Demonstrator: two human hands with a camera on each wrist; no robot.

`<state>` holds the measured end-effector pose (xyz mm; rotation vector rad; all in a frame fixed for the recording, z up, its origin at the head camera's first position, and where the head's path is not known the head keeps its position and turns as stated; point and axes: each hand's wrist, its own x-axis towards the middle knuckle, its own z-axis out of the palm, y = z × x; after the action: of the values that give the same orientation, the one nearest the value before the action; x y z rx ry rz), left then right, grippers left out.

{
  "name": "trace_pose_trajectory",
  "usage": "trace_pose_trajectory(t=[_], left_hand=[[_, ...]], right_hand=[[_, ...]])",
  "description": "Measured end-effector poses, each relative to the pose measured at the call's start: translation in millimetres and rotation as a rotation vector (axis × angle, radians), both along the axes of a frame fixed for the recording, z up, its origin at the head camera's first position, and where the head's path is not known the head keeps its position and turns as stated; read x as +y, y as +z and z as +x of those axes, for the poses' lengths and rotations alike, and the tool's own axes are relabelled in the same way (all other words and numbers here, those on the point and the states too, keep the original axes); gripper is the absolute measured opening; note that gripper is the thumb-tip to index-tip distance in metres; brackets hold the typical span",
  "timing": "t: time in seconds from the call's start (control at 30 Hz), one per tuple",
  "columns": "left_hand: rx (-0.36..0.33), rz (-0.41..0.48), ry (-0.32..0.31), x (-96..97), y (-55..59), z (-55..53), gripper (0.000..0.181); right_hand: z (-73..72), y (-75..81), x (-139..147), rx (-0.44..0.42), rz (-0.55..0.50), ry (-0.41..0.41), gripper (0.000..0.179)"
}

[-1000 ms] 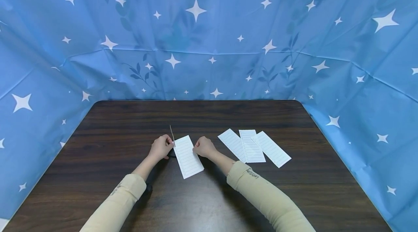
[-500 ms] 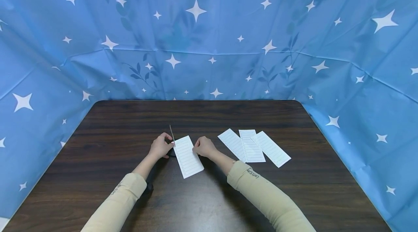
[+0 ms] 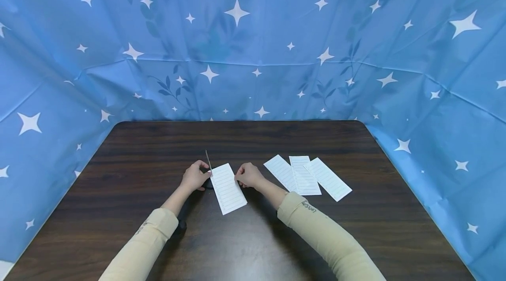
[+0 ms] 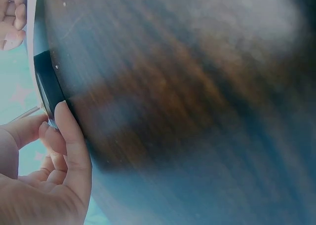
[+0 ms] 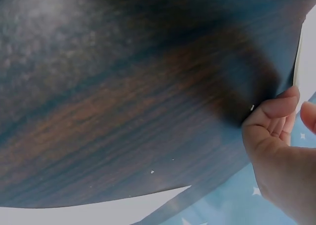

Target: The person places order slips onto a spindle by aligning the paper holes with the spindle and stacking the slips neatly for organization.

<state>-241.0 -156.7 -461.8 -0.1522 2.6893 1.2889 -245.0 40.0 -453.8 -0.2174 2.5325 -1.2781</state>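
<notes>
A white lined paper card (image 3: pixel 227 189) lies slanted between the two hands in the head view. My left hand (image 3: pixel 195 175) pinches its upper left corner, thumb and forefinger close together. Beneath that corner the left wrist view has a flat, glossy black object (image 4: pixel 49 79), its end between the same fingertips; what kind it is I cannot tell. A thin, straight, light-brown strip (image 3: pixel 208 158) sticks up past the corner. My right hand (image 3: pixel 250 175) pinches the card's right edge, its other fingers curled under; the right wrist view has the thumb and forefinger at that edge.
To the right, three similar lined cards (image 3: pixel 304 178) lie fanned and overlapping on the dark wood-grain table (image 3: pixel 336 237). Behind the table hangs a blue curtain (image 3: pixel 261 30) with white stars. Tiny pale specks (image 5: pixel 152 171) dot the tabletop in the right wrist view.
Both hands stay almost in place. The left forefinger has shifted slightly at the card's corner, and the right hand has moved a touch rightward. The card and the fanned cards lie as before.
</notes>
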Motion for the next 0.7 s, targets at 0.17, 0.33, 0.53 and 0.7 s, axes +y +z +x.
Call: trace_pose_trajectory(t=[0.17,0.33,0.53,0.7], left_hand=[[0.021,-0.014,-0.002,-0.6,-1.1,-0.5,0.024],[0.026,-0.021,0.01,-1.3,-1.7,0.6,0.025],[0.024,-0.027,0.011,-1.6,-2.0,1.4,0.025],[0.018,-0.032,0.012,-0.9,0.1,2.1,0.025]], right_hand=[[0.4,1.7,1.4,0.025,-0.012,-0.004,0.012],[-1.0,4.3,4.9,0.05,-0.01,0.0,0.011],[-1.7,8.9,12.2,0.06,-0.015,-0.005,0.011],[-1.1,15.0,18.2,0.073,-0.025,0.017,0.011]])
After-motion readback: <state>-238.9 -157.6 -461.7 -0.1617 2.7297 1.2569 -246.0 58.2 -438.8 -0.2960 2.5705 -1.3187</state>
